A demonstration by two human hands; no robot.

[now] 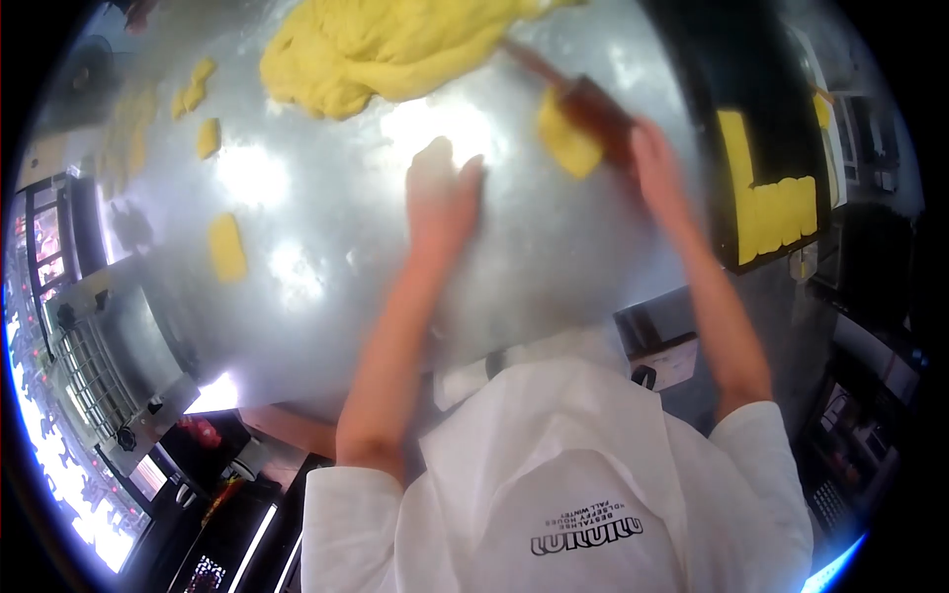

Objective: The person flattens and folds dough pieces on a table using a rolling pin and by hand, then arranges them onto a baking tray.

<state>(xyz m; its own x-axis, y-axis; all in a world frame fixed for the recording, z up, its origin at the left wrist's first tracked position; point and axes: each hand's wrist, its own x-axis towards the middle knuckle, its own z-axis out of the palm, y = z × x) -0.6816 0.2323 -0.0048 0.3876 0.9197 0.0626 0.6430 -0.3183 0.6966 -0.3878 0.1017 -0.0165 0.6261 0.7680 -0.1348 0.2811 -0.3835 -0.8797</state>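
My right hand [654,163] is closed around one end of a reddish-brown rolling pin [599,117], whose thin far handle reaches toward the big dough mass. Partly under and beside the pin is a yellow dough piece [568,143]. My left hand [442,193] is over the metal table [346,208], to the left of that piece, with thumb apart from the fingers and nothing seen in it. Its fingers are blurred by motion and glare. A large lump of yellow dough [381,54] lies at the far side of the table.
Small yellow dough pieces [227,247] lie on the left of the table. At the right, a dark tray [771,148] holds flat yellow pieces [781,212] in rows along its edges. A metal machine with a wire grille [94,376] stands at the lower left.
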